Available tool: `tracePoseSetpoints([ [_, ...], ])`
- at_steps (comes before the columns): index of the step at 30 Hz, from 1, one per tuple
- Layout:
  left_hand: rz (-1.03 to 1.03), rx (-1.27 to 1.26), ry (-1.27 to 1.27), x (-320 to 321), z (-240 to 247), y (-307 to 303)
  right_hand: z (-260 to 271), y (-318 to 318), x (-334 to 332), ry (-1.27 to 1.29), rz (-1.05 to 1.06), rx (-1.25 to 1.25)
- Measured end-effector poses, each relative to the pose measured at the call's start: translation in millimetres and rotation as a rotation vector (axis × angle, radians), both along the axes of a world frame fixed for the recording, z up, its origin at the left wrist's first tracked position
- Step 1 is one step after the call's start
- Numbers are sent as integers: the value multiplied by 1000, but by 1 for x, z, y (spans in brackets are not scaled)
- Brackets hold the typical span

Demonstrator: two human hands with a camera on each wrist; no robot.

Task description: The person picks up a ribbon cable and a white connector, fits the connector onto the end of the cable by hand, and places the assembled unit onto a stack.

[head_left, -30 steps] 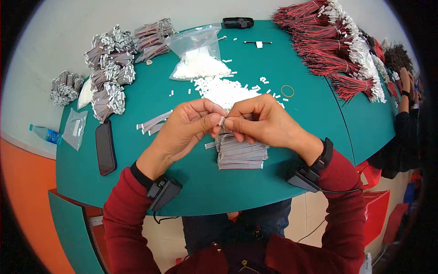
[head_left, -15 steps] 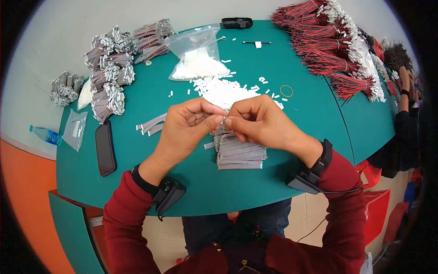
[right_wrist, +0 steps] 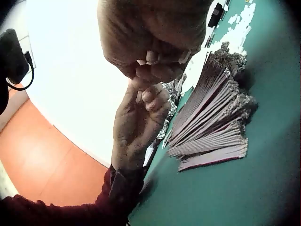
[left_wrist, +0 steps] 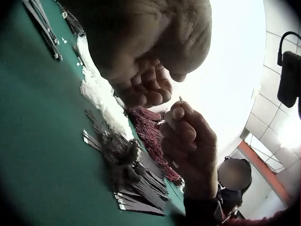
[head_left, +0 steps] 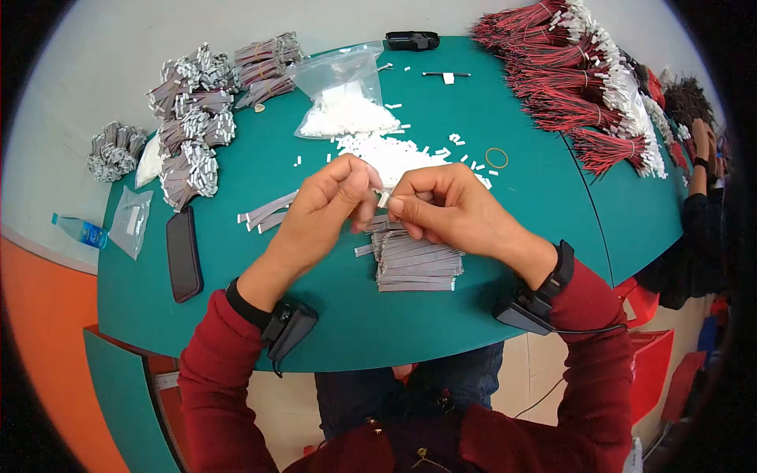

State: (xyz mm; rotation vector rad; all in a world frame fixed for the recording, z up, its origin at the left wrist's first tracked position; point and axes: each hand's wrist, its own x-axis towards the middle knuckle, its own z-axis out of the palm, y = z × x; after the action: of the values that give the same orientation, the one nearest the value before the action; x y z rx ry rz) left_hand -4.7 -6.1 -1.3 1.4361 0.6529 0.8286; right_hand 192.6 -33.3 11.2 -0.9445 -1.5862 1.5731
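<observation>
Above the table, the right hand pinches a small white connector between thumb and forefinger. In the left wrist view a thin pale tip sticks up from that pinch. Just to the left is the left hand, its thumb raised and fingers loosely bent, with nothing visible between thumb and forefinger. Beneath the hands lies a stack of short grey ribbon cables, their ends roughly lined up. Behind the hands spreads a heap of loose white connectors, partly hidden by the fingers.
A plastic bag of white pieces stands behind the heap. Bundles of grey cables lie at left, near a phone and a bottle. Bundles of red-black wires fill the right back. A rubber band lies nearby.
The hands were meeting fingertip to fingertip over the small connector. Now the left thumb and forefinger have come away, up and to the left, while the right hand keeps its pinch.
</observation>
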Motion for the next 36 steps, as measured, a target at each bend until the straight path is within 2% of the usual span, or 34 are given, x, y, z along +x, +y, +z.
tracePoseSetpoints([
  [7, -119, 149, 244, -3, 6, -3, -4, 1, 2, -7, 50, 50],
  [16, -124, 89, 167, 1, 2, -7, 4, -4, 0, -72, 56, 8],
  [25, 44, 176, 127, 12, -11, -17, 4, -13, -7, -8, -67, 43],
  [28, -46, -23, 49, 9, -8, -17, -2, -9, -5, -118, -53, 192],
  [31, -27, -12, 0, 13, -5, -16, 5, -3, 4, -128, 37, 84],
  [36, -49, -66, -56, 11, -5, -13, 9, -1, 4, -73, 65, 36],
])
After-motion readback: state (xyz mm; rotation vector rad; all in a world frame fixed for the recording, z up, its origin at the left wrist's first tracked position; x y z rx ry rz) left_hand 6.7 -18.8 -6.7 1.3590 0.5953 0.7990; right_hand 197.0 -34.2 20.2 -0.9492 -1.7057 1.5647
